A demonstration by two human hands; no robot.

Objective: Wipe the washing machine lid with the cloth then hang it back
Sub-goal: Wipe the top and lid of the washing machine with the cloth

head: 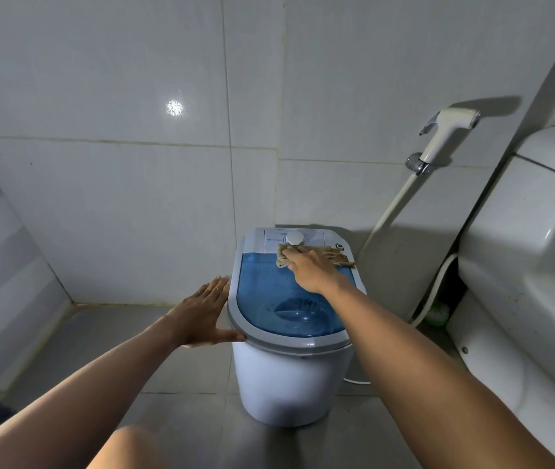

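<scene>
A small white washing machine (289, 384) stands on the tiled floor in the corner, with a translucent blue lid (269, 299) in a grey rim. A beige cloth (335, 257) lies across the far edge of the lid, just below the white control dial (295, 238). My right hand (309, 270) presses down on the cloth, fingers curled over its left part. My left hand (203, 314) lies flat and open against the left side of the lid's grey rim, thumb at the front edge.
A white toilet (526, 265) fills the right side, close to the machine. A bidet sprayer (445, 137) hangs on the wall with its hose (391, 208) running down behind the machine. Tiled walls enclose the corner. Grey floor extends to the left. My knee shows at the bottom.
</scene>
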